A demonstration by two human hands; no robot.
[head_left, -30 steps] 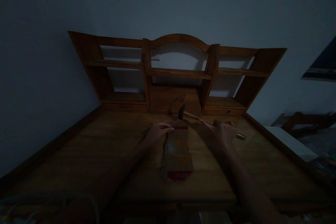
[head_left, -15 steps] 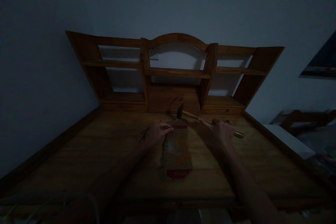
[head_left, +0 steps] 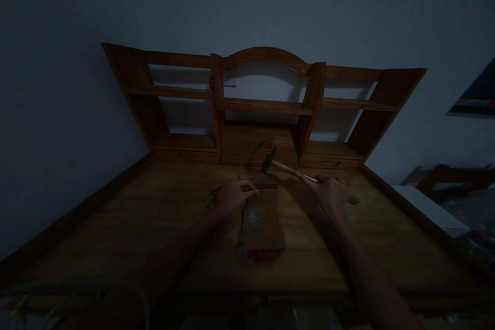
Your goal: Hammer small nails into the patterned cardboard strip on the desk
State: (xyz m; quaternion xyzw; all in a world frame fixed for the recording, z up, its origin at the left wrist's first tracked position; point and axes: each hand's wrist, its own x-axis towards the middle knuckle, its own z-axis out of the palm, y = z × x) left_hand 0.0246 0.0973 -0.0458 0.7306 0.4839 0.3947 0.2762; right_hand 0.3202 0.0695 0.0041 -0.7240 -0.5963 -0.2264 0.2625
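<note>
My right hand (head_left: pixel 331 195) is wrapped round the wooden handle of a hammer (head_left: pixel 285 167), with a finger stretched along it. The dark hammer head is raised above the far end of a flat cardboard box (head_left: pixel 265 224). This box has red ends and a speckled, orange-patterned top, and it lies lengthwise on the desk. At its far left corner, my left hand (head_left: pixel 234 196) is closed in a pinch, fingertips over the box. Whatever it pinches is too small and dark to make out. Several thin dark pieces (head_left: pixel 214 196) lie just left of that hand.
The wooden desk (head_left: pixel 135 227) has raised side edges and a shelf unit (head_left: pixel 266 106) along its back. A thin, curved dark strand (head_left: pixel 261 147) shows before the middle shelf. A white surface (head_left: pixel 431 209) and a chair (head_left: pixel 458 178) stand at the right. The light is dim.
The hammer head has tilted slightly, and its handle end sits a little differently in my right hand. My left hand stays pinched at the box corner. The whole view has shifted slightly.
</note>
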